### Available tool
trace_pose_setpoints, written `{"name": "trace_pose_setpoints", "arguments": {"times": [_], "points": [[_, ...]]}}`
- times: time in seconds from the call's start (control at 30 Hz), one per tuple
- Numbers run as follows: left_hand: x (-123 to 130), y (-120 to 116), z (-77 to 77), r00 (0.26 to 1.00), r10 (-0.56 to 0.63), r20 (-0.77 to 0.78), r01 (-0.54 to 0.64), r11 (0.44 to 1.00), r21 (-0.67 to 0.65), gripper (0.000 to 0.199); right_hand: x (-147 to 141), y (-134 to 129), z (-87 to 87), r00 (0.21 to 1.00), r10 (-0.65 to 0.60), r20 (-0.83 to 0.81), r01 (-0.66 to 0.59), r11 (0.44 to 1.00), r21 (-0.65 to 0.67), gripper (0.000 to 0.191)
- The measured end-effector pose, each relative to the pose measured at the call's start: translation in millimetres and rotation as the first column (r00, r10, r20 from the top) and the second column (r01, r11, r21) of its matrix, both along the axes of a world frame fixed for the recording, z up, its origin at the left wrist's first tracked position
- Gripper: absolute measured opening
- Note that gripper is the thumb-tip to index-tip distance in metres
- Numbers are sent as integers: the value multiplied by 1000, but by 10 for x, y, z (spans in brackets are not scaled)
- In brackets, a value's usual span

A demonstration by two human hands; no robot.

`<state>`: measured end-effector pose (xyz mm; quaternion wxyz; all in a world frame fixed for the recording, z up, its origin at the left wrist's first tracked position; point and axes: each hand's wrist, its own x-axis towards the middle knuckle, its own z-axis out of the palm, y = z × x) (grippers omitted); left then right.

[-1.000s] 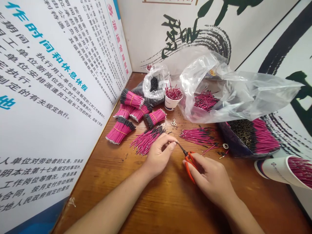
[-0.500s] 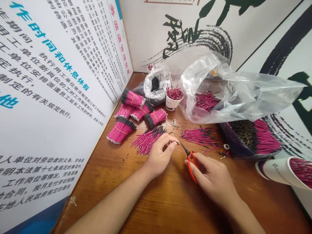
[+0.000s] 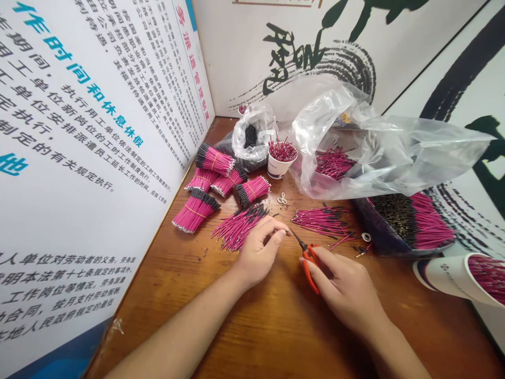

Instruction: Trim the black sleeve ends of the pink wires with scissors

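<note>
Orange-handled scissors (image 3: 311, 267) with slim dark blades are gripped in my right hand (image 3: 347, 287). Their tips point up and left, close to the fingertips of my left hand (image 3: 260, 250). That hand pinches thumb against forefinger on a tiny dark piece, too small to name. Beside it on the left lies a loose pile of pink wires with black ends (image 3: 236, 229). A second loose pile of pink wires (image 3: 323, 220) lies beyond the scissors.
Banded wire bundles (image 3: 196, 210) are stacked at the left. A paper cup of wires (image 3: 279, 169) stands at the back, near a clear plastic bag (image 3: 394, 152). On the right are a dark box of wires (image 3: 366, 226) and a tipped paper cup (image 3: 445, 273). Partition walls border the table.
</note>
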<state>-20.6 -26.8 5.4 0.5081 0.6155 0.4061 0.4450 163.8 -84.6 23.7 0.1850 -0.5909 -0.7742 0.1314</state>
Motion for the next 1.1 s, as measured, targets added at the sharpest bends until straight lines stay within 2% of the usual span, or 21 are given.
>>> {"name": "trace_pose_setpoints", "arguments": {"times": [0.47,1.1], "points": [[-10,7,-17,1000,-3,-15,3,1000,28,19,-12,-5,4,999,26,-38,-28,999,-44,28],[-12,2,-1,1000,-4,-15,5,1000,14,20,-15,-5,-3,1000,20,-21,-21,1000,-15,26]]}}
